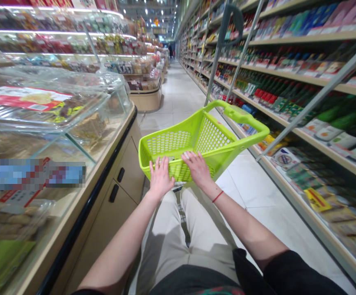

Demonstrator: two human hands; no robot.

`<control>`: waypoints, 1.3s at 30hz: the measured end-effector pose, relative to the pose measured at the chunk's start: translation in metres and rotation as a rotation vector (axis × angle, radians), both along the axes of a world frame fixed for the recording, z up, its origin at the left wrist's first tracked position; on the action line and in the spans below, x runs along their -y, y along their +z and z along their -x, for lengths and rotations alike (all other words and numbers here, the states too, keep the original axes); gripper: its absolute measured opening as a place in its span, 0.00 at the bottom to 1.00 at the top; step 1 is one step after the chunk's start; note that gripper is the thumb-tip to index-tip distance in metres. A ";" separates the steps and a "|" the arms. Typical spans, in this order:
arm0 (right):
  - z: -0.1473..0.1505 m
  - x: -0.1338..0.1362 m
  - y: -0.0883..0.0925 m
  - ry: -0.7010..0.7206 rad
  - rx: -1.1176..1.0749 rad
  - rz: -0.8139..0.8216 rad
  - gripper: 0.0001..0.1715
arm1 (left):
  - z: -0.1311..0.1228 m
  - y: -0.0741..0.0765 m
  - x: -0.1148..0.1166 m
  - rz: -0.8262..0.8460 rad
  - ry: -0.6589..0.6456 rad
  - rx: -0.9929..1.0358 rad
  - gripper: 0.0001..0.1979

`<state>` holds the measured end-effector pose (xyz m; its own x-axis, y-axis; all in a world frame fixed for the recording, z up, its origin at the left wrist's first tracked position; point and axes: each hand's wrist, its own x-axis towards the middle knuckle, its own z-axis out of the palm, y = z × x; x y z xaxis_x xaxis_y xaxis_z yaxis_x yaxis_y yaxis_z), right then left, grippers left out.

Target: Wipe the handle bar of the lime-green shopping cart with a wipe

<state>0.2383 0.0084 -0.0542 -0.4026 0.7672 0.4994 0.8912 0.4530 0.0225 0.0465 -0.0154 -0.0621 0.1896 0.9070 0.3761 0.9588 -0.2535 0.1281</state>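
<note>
A lime-green plastic shopping basket with a mesh wall and a thick handle stands in front of me in a shop aisle. My left hand lies on its near rim with the fingers stretched forward and flat. Just to the right, my right hand rests on the same rim, fingers spread over the edge. A red string circles my right wrist. The basket's inside looks bare as far as I can see. My legs in light trousers show below the hands.
A glass-topped counter with packed food runs along my left, with beige cabinet doors below. Long shelves of bottles and packets line the right. The tiled aisle floor stretches ahead; a distant person stands at its far end.
</note>
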 end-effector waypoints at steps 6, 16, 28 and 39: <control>-0.055 -0.004 0.020 -0.163 0.059 -0.055 0.27 | 0.008 -0.003 0.000 0.007 0.055 0.005 0.39; -0.053 -0.007 0.003 -0.299 -0.062 -0.113 0.28 | 0.014 -0.008 -0.002 -0.002 0.046 0.038 0.40; 0.047 0.004 -0.018 -0.033 -0.149 0.035 0.30 | 0.013 -0.004 -0.001 -0.002 0.058 0.026 0.38; 0.013 -0.004 -0.010 0.034 -0.076 0.025 0.31 | 0.012 -0.002 0.002 0.013 0.083 0.046 0.35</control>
<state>0.2253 0.0121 -0.0637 -0.3903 0.7664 0.5102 0.8740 0.4827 -0.0563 0.0346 -0.0171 -0.0645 0.0967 0.9236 0.3710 0.9694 -0.1719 0.1752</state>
